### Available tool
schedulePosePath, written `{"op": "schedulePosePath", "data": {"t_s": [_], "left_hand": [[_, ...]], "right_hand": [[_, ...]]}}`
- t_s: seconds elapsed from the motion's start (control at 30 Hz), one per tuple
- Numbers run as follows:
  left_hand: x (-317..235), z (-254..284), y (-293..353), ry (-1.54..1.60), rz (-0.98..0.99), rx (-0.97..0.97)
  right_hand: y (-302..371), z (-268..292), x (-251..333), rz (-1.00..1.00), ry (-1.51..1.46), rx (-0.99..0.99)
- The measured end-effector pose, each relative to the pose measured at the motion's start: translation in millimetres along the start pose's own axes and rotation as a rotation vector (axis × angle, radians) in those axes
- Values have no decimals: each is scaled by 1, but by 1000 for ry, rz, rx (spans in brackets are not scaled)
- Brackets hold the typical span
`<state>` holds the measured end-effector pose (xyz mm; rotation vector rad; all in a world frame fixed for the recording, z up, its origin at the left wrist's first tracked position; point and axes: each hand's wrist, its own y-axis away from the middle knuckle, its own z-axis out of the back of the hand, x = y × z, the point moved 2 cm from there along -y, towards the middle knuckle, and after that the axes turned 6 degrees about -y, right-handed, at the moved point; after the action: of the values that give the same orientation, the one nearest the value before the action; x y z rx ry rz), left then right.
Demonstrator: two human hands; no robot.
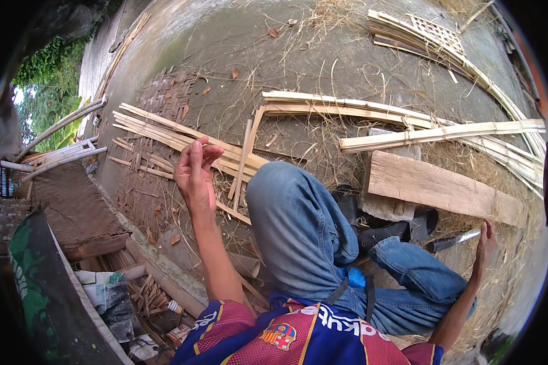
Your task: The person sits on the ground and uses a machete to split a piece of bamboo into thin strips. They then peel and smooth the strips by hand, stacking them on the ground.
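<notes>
My left hand [196, 169] is raised over the split bamboo strips [176, 135], thumb up and fingers loosely curled, with nothing seen in it. The strips lie fanned out on the ground beside my bent left knee. At the right, my right hand [486, 240] is at one end of a knife [460, 239]; its shiny part meets the fingers and its dark end points toward my lap. The fingers look closed on it, though the grip is seen edge-on. Close above the knife rests a thick wooden plank [438, 182] on a stone block [386, 205].
Long pale bamboo strips [438, 132] lie beyond the plank, and another bundle [444, 55] is at the far right. Woven mats [164, 97] and shavings cover the ground. Bamboo poles [158, 277], a dark sheet [55, 304] and scraps crowd the left.
</notes>
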<state>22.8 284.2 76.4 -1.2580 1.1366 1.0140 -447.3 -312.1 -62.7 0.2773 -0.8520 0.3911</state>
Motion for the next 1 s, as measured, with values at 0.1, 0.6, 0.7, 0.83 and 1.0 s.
{"op": "schedulePosePath", "data": {"t_s": [0.1, 0.6, 0.7, 0.83, 1.0], "left_hand": [[126, 90, -19, -452, 293, -213], [318, 136, 39, -1395, 232, 16], [310, 141, 41, -1147, 309, -106], [295, 166, 56, -787, 261, -264], [281, 191, 90, -799, 453, -549]], "right_hand": [[-9, -8, -12, 27, -2, 86], [-2, -6, -20, -13, 277, 104], [-2, -8, -18, -40, 293, 107], [-1, -10, -20, 3, 301, 92], [5, -12, -13, -11, 310, 100]]}}
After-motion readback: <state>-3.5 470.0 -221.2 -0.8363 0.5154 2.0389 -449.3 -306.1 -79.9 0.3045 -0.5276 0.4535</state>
